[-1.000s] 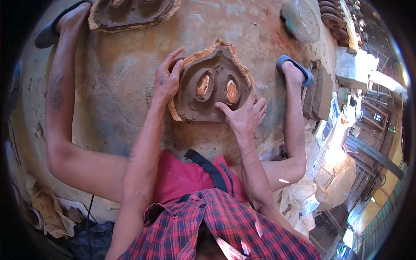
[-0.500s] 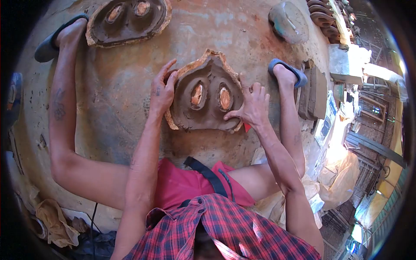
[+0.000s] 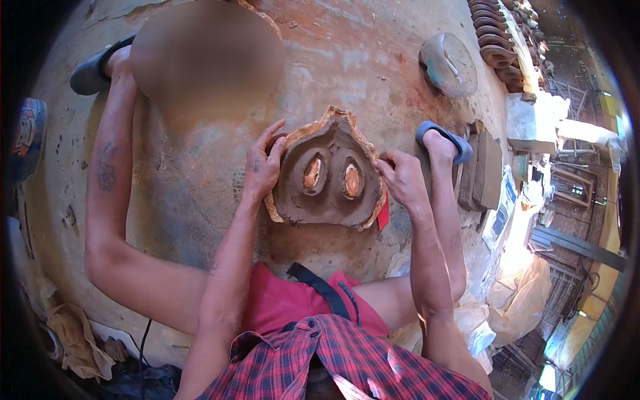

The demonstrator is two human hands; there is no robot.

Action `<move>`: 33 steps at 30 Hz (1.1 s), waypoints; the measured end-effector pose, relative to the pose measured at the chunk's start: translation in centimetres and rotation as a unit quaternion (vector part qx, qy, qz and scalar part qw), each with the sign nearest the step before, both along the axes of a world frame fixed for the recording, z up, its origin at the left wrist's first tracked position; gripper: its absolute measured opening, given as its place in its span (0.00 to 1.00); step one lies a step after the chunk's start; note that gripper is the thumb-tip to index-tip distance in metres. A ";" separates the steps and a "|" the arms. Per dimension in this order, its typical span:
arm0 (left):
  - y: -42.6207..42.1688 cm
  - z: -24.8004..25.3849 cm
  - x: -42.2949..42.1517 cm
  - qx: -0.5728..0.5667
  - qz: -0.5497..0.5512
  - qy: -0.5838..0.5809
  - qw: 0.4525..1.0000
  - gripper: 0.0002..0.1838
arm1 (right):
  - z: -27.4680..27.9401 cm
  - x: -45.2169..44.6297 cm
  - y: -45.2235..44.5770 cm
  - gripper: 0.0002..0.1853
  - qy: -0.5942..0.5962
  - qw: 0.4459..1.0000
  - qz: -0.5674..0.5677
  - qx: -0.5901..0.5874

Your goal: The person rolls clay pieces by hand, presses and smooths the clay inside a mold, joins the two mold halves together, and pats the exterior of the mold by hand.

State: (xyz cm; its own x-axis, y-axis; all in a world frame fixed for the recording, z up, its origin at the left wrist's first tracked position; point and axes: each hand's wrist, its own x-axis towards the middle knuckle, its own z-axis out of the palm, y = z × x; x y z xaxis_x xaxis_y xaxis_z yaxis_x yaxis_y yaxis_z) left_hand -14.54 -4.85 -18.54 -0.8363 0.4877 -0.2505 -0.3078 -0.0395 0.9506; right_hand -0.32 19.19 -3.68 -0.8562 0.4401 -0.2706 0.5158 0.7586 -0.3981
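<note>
On the floor between my legs lies a clay-lined mould (image 3: 333, 147), pointed at its far end, with a rough orange-brown rim. Dark wet clay covers its inside around two raised oval rings, each with an orange-brown opening. My left hand (image 3: 265, 163) holds the mould's left rim, thumb toward the clay and fingers along the outer edge. At the right rim, my right hand (image 3: 400, 177) has its thumb and curled fingers closed on the edge. A small red piece (image 3: 383, 212) shows beside the lower right rim; what it is, I cannot make out.
A blurred patch hides most of another rimmed piece (image 3: 263, 15) at the upper left. A rounded grey block (image 3: 448, 65) lies at the upper right. Beyond my right foot are stacked clay slabs (image 3: 481, 170), with curved brown pieces (image 3: 493, 40) farther back. Plastic sheeting (image 3: 520, 283) lies right.
My right hand has gone from spread over the clay's lower right to closed at the right rim. My left hand stays on the left rim. The view has shifted, so the mould appears lower.
</note>
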 end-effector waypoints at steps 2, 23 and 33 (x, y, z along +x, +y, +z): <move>0.0 0.0 0.0 0.004 0.000 -0.012 1.000 0.22 | -0.2 -1.4 -0.6 0.11 0.095 0.991 -0.058 -0.070; 0.0 0.5 0.0 0.005 0.005 -0.024 1.000 0.22 | -5.0 -8.8 -1.6 0.12 0.130 0.990 0.014 0.062; 0.1 0.4 0.0 0.008 0.005 -0.020 1.000 0.22 | -7.2 -8.3 -1.0 0.12 0.149 0.954 0.117 0.230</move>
